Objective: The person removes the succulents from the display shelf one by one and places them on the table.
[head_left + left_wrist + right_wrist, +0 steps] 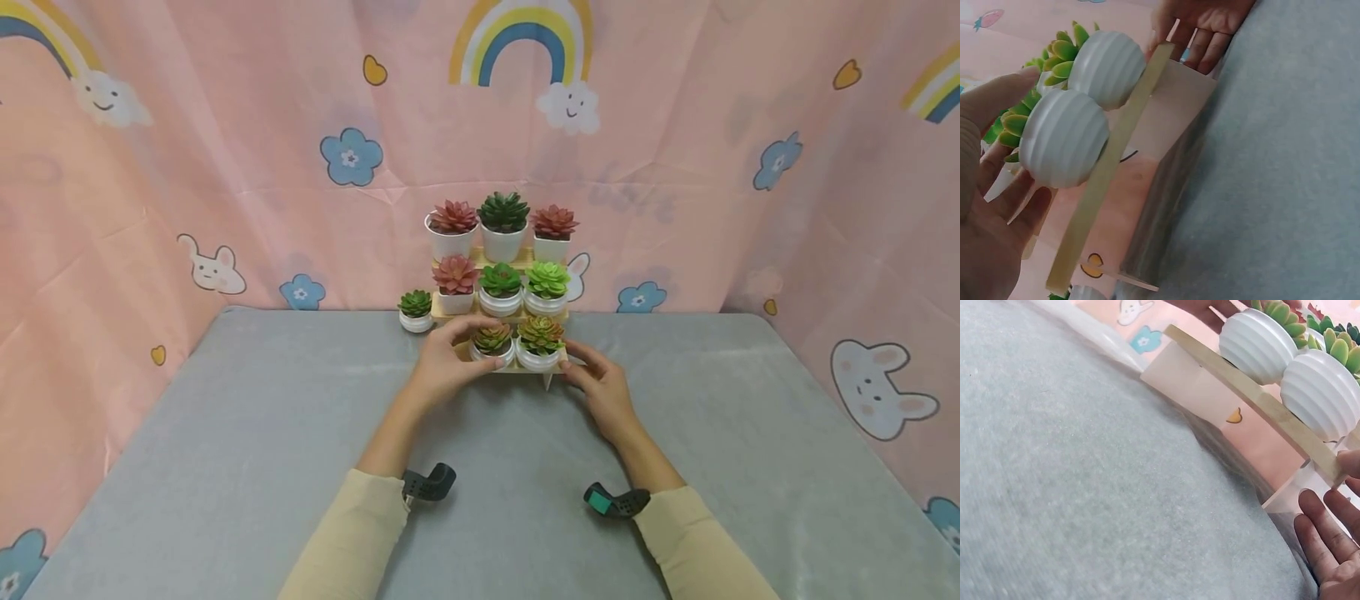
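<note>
A tiered plant stand with light wooden shelves (pixel 1254 394) and pale side supports bears potted artificial succulents in three rows. On its lowest shelf sit two ribbed white pots, a left potted succulent (pixel 1063 140) and a right potted succulent (pixel 539 342). My left hand (pixel 441 362) grips the left one, thumb at the front and fingers curled behind the pot. At the shelf's right end, my right hand (pixel 603 392) pinches the wood, with the thumb on the edge; its other fingers (pixel 1319 519) extend below, beside the support.
A small potted succulent (pixel 416 312) stands on the grey tablecloth (pixel 300 467) left of the stand. Three pots fill the top tier, among them a dark green succulent (pixel 504 225), and three more the middle. A pink patterned curtain (pixel 420 100) hangs close behind.
</note>
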`<state>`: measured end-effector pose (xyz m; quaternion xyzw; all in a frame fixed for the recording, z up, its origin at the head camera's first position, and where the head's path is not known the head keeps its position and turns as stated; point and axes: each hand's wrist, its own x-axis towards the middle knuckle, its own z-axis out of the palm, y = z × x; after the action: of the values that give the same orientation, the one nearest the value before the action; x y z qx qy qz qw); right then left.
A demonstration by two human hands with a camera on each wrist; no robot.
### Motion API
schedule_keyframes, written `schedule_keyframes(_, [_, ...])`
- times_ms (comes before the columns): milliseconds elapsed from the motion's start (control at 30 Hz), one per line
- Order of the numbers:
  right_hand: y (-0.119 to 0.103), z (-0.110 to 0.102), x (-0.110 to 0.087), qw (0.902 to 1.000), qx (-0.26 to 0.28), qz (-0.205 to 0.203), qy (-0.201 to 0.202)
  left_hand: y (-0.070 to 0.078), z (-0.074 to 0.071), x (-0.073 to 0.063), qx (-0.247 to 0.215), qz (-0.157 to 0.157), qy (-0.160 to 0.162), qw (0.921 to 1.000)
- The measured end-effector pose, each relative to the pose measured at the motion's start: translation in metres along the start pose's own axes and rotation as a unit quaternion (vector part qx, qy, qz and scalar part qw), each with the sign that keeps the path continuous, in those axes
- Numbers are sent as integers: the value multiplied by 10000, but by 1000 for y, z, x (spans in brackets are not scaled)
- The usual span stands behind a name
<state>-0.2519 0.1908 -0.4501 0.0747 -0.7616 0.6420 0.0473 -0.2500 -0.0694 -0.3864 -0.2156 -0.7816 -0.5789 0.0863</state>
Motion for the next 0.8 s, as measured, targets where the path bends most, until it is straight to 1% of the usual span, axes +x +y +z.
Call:
schedule_keyframes(100, [1,0,0,10000,-8,-91,-11,-4,2,0,-127,2,-69,9999])
schedule_keyframes(200, [3,0,0,9999,11,-163,-37,-7,4,0,-226,32,7,9997])
schedule_keyframes(267, [3,0,0,9998,22,-174,-50,-8,6,-1,-212,59,86,9997])
schedule_keyframes(467, [3,0,1,9998,44,-175,-39,-14,15,0,-13,295,280,9992])
schedule_keyframes(567, [2,0,1,9998,72,-197,-39,-15,17,0,83,314,358,9988])
schedule_keyframes(667, [2,0,1,9997,97,-210,-42,-15,17,0,105,318,376,9987])
schedule_keyframes(800, [2,1,0,9997,169,-198,-12,-16,17,0,178,472,334,9982])
